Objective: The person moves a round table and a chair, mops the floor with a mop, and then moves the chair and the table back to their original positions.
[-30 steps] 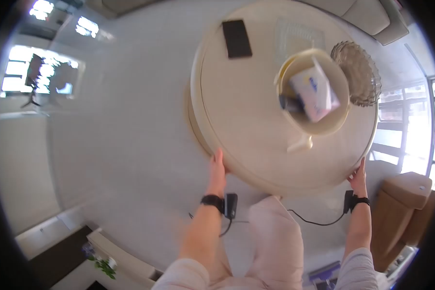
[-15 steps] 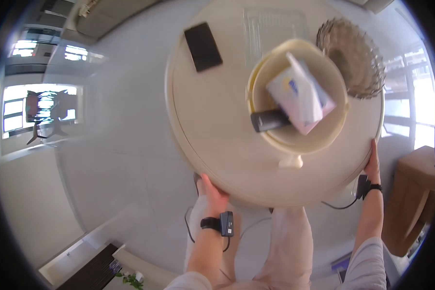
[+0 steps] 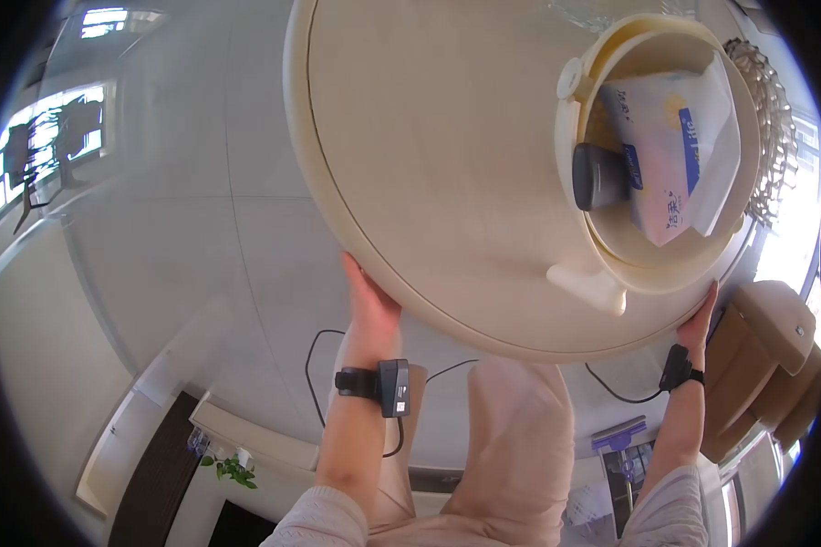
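A round beige tabletop (image 3: 429, 182) spreads before me. My left hand (image 3: 371, 296) grips its near-left rim, with the fingers partly hidden beneath. At the near-right rim, my right hand (image 3: 700, 319) holds the edge in the same way. On the tabletop's right side stands a cream bucket-like container (image 3: 625, 260) with a handle (image 3: 593, 290). Inside it, a pack of tissues (image 3: 657, 182) leans beside a dark, rounded object (image 3: 600, 178) whose kind I cannot make out. Neither hand touches the container.
A wavy-edged glass bowl (image 3: 764, 137) is behind the container at the right. Part of a clear ribbed tray (image 3: 593, 11) shows at the top. A brown padded seat (image 3: 757, 365) stands right of my right arm. Cables hang from black wrist devices (image 3: 394, 387).
The tabletop appears larger and nearer, and the container and bowl sit farther right in view. The phone has left the view. Both hands remain at the rim.
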A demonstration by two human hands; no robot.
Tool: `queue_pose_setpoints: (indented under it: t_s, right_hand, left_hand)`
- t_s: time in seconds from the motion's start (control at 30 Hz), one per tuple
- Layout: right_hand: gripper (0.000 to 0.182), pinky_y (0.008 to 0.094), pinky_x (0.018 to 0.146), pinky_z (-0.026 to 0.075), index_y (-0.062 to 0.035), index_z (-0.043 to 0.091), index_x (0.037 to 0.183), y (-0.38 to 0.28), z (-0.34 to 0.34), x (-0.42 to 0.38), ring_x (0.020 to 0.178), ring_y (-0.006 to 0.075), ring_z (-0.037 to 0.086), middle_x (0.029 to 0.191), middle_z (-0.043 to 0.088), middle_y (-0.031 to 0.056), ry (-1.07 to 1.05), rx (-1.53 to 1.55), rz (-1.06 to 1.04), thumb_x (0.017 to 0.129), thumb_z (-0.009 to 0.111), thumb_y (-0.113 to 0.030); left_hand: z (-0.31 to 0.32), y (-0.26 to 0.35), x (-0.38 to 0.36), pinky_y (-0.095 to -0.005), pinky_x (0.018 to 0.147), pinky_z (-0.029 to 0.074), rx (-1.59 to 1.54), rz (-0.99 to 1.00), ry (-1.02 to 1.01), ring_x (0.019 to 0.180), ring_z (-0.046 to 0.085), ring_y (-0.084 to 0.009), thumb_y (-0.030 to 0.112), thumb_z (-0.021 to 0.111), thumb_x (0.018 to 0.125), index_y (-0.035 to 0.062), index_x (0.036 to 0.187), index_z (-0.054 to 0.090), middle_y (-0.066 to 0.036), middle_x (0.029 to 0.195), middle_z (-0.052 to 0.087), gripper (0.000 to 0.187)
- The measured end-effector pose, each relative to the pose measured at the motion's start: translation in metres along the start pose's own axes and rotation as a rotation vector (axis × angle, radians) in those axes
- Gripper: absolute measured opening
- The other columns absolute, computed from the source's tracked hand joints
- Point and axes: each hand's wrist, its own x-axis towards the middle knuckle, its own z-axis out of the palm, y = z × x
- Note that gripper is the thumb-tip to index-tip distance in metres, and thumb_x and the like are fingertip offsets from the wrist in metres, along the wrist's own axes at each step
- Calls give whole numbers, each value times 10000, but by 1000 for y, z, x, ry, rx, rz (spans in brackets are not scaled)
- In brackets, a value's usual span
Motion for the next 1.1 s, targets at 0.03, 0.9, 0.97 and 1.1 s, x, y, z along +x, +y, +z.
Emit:
queue_pose_setpoints:
  t_s: [0.03,0.9,0.97,1.1]
  right_hand:
    - [590,313,884,399,-102,459,1185,1,2,-2,1029,172,490,1141,517,18,-2,-10,2,791,506,-538]
    - [566,386,915,398,-109,429,1218,5,-56,14,1087,226,459,1176,500,49,-35,-3,99,810,501,-495]
    - [565,386,914,398,-110,430,1217,5,-47,7,1086,225,461,1174,501,49,-34,-3,87,810,501,-496]
    - [563,387,913,397,-112,432,1215,0,-46,1,1083,225,463,1171,504,48,-29,-21,86,810,501,-498]
  left_hand:
    - [-3,2,7,-346,911,372,-84,-19,-15,1107,430,-186,517,408,845,107,1242,380,-28,1221,441,571]
    - [-49,-29,40,-307,759,478,-167,-160,4,946,548,-195,353,500,839,55,1127,469,-80,1036,566,416]
    - [-44,-23,33,-311,771,469,-66,-243,3,953,544,-186,385,476,846,65,1135,474,-62,1049,558,431]
    - [-55,-88,-1,-310,779,455,-50,-310,121,970,534,-172,416,466,844,73,1136,485,-43,1054,553,451]
